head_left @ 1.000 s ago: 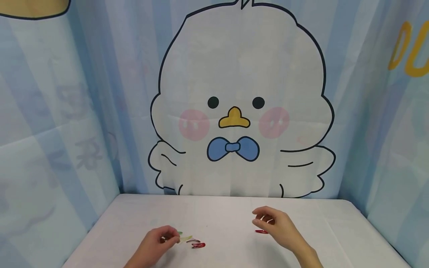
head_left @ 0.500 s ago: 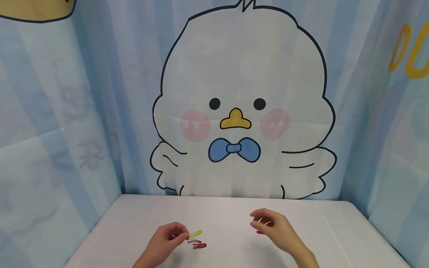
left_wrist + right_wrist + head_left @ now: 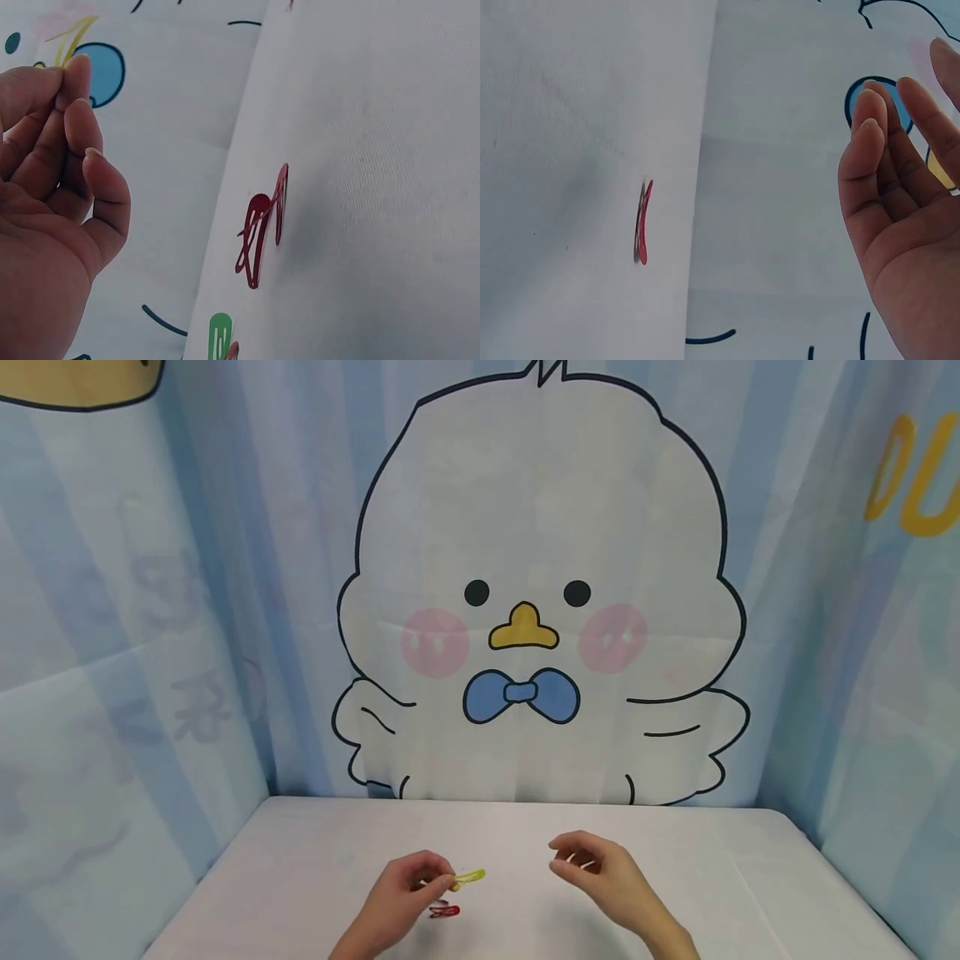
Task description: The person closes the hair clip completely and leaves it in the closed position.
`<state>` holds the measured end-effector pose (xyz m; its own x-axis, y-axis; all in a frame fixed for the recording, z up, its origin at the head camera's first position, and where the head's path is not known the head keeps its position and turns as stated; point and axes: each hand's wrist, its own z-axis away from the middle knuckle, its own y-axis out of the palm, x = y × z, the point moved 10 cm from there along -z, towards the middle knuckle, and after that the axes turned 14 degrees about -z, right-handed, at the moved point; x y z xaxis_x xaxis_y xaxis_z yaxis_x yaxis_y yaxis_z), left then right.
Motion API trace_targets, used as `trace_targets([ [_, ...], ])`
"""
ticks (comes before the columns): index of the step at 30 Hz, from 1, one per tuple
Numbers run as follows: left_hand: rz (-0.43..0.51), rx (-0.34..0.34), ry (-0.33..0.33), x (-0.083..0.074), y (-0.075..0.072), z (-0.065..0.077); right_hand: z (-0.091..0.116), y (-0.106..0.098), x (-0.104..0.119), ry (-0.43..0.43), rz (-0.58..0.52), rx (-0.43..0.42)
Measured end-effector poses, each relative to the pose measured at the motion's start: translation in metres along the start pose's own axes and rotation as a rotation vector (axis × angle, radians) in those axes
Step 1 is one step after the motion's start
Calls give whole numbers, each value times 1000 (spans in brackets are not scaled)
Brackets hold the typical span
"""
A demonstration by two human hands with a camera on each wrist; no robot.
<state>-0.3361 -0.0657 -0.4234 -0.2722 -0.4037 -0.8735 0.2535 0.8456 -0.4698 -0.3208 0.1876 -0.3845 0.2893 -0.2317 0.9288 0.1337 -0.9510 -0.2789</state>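
Note:
My left hand point(image 3: 408, 893) pinches a yellow snap hair clip point(image 3: 470, 877) between thumb and forefinger, raised over the white table. In the left wrist view the clip point(image 3: 73, 36) sticks out beyond the fingertips with its arms spread apart. Below that hand lie red hair clips point(image 3: 444, 911), two of them overlapping in the left wrist view, and a green hair clip point(image 3: 220, 334) at the bottom edge. My right hand point(image 3: 607, 877) hovers to the right with fingers loosely bent and nothing between them. Under it a single red hair clip point(image 3: 644, 223) rests on the table, hidden in the head view.
The white table point(image 3: 750, 877) ends against a backdrop point(image 3: 525, 527) printed with a cartoon duck. Striped blue cloth walls point(image 3: 90, 652) close in both sides.
My left hand has picked up the yellow clip from the pile and carried it right. My right hand has drifted slightly left, fingers still apart.

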Motion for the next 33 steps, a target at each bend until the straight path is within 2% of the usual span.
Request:
trace_targets([
  [8, 23, 23, -3, -3, 13, -6, 1, 6, -2, 18, 1, -2],
  [25, 62, -29, -19, -7, 24, -11, 1, 27, -6, 13, -86, 26],
  [33, 99, -32, -6, -12, 30, -12, 1, 35, -3, -19, -119, 30],
])
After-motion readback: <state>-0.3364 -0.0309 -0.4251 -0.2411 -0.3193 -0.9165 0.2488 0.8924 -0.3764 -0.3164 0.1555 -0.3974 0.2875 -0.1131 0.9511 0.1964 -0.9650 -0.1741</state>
